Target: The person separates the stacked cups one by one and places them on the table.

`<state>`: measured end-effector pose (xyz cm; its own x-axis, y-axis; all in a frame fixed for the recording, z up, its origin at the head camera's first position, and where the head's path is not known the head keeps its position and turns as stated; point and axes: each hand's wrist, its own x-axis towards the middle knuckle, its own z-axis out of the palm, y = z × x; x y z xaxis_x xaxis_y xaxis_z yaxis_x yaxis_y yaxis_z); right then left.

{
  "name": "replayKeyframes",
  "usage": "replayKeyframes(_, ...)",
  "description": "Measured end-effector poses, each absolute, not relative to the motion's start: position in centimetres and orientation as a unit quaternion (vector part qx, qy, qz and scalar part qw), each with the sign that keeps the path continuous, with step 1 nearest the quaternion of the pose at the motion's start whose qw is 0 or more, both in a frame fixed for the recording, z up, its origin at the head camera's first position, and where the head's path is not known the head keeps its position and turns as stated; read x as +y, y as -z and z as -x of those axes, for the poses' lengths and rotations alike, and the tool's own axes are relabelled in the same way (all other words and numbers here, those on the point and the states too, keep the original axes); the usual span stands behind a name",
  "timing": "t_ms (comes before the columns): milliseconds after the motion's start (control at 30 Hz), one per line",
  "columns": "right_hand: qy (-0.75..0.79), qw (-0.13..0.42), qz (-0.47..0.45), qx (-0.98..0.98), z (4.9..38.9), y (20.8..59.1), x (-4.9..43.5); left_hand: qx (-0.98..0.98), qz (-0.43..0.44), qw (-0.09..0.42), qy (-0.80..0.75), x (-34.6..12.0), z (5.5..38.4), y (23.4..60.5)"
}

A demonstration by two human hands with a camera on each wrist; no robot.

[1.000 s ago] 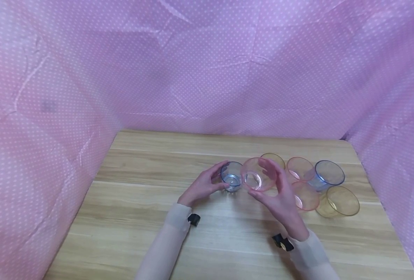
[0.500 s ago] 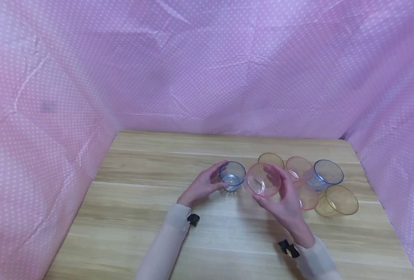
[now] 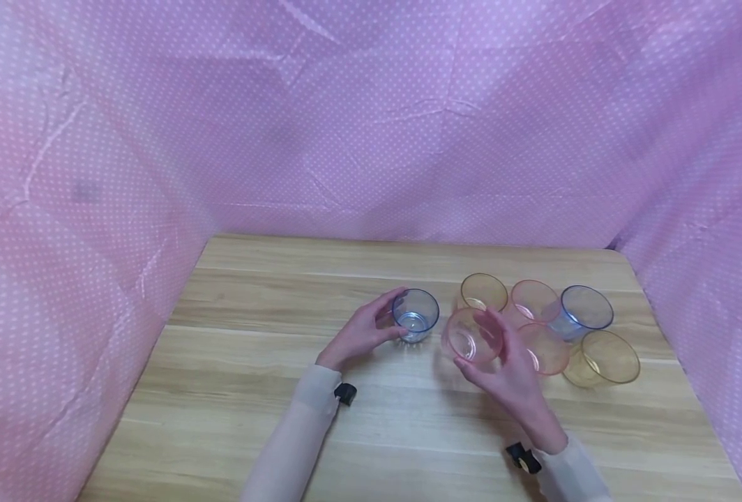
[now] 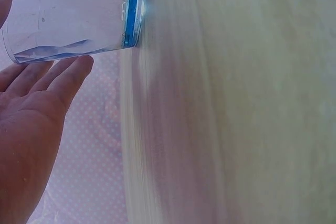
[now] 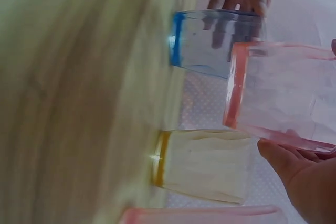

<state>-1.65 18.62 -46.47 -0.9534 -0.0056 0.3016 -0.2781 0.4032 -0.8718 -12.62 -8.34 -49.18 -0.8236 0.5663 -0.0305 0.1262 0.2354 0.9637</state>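
A clear blue-tinted cup (image 3: pixel 418 315) stands upright on the wooden table, and my left hand (image 3: pixel 363 333) holds it from the left between thumb and fingers. In the left wrist view, the fingers of that hand lie along the cup's (image 4: pixel 73 17) wall. To its right, my right hand (image 3: pixel 514 373) grips a pink-tinted cup (image 3: pixel 471 337) by its side. The right wrist view shows this pink cup (image 5: pixel 286 95) raised off the table, its base apart from the wood. A yellow cup (image 3: pixel 484 291) stands just behind it in the head view.
Two more pink cups, the rear one (image 3: pixel 534 301) and the front one (image 3: pixel 545 348), stand right of my right hand. Beside them are another blue cup (image 3: pixel 587 308) and another yellow cup (image 3: pixel 609 359). A pink dotted cloth (image 3: pixel 371 125) hangs around the wooden table (image 3: pixel 252 293).
My right hand has carried the pink cup away from the blue cup, rightward and nearer to me, and lower. The left hand stays at the blue cup.
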Motion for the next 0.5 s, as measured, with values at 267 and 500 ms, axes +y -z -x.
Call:
replayKeyframes(267,-0.509,0.087,-0.055,-0.855,1.5,47.3,18.8,0.757,-0.236,0.190,-0.579,-8.4,12.7,49.3)
replayKeyframes(500,-0.474,0.085,-0.043,-0.876,1.4,48.0,19.1,0.750,-0.236,0.192,-0.587,-8.5,12.8,49.5)
